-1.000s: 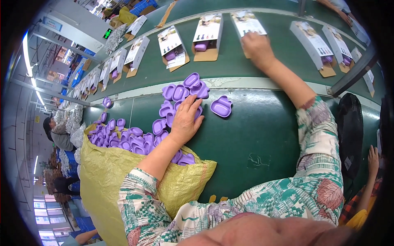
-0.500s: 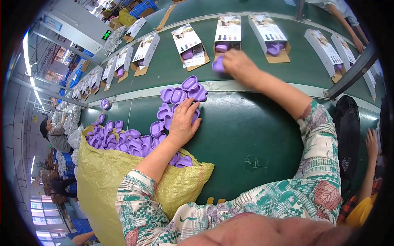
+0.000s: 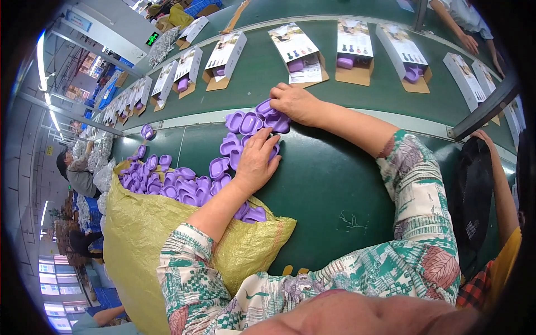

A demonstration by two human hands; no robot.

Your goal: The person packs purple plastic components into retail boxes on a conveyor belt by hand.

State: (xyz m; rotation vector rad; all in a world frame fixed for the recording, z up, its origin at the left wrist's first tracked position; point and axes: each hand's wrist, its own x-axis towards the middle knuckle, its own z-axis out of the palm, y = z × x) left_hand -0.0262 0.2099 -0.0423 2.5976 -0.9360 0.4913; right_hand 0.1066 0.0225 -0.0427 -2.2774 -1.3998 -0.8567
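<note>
A heap of small purple plastic trays (image 3: 184, 187) spills from a yellow woven sack (image 3: 145, 234) onto the dark green table (image 3: 346, 190). My left hand (image 3: 258, 159) lies flat on the purple trays near the heap's far end, fingers spread. My right hand (image 3: 293, 103) has its fingers curled over a purple tray (image 3: 273, 117) at the top of the heap, by the white rail. On the green conveyor belt (image 3: 262, 67) behind, open cardboard boxes (image 3: 353, 47) lie in a row, each with a purple piece inside.
More boxes (image 3: 184, 67) run along the belt to the far left. Another person's hands (image 3: 474, 42) work at the belt's far right. A seated person's arm (image 3: 502, 190) is at my right. A worker (image 3: 75, 170) sits at the left among bags.
My right hand has come back from the belt to the purple heap and now grips a tray there. The boxes on the belt have shifted left. My left hand has stayed on the heap.
</note>
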